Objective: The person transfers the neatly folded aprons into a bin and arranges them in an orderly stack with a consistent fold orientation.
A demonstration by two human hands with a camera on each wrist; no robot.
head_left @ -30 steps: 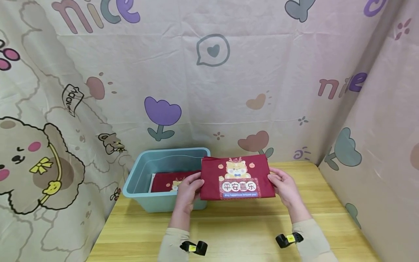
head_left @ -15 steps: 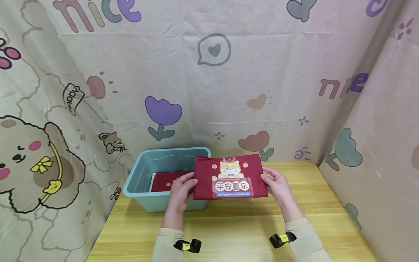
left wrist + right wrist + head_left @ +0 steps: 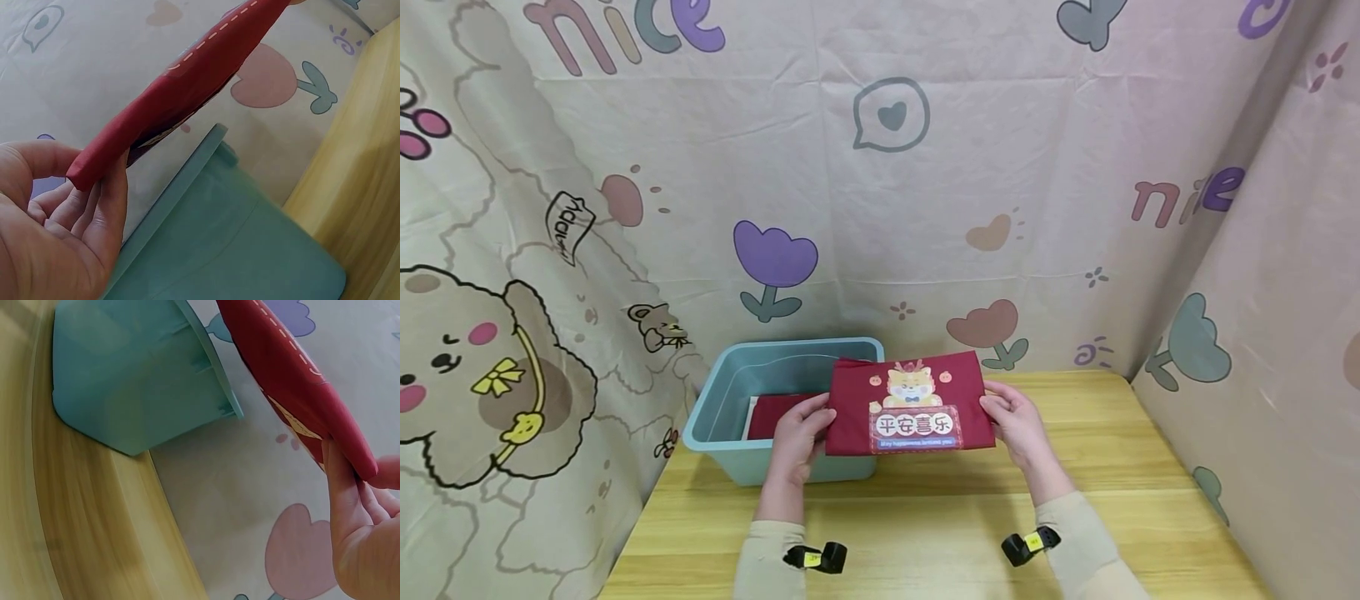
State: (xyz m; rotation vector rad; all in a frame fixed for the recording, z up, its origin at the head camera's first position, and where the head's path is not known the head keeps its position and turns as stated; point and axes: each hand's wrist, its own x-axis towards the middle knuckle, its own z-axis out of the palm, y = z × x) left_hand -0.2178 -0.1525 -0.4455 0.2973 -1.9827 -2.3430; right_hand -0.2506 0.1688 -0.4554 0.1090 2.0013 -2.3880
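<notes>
A flat, dark-red folded cloth (image 3: 850,400) is held up level between both hands. Its front carries a cartoon animal, white Chinese characters and a blue strip of English text. My left hand (image 3: 793,437) pinches its left edge, thumb on the front and fingers behind. At the opposite edge, my right hand (image 3: 1021,429) grips it the same way. The left wrist view shows the cloth (image 3: 144,119) as a thin slab slanting up from the fingers. In the right wrist view, a light-coloured patch shows on the underside of the cloth (image 3: 300,394).
A light-blue plastic bin (image 3: 707,417) stands on the wooden table (image 3: 925,533) at the left, partly behind the held cloth. Inside it lies another dark-red folded item (image 3: 775,414) with a white edge. A printed curtain (image 3: 887,208) hangs behind and along both sides.
Both hands have carried the cloth steadily to the left, so it now overlaps more of the bin in the head view. The grip at both edges is unchanged.
</notes>
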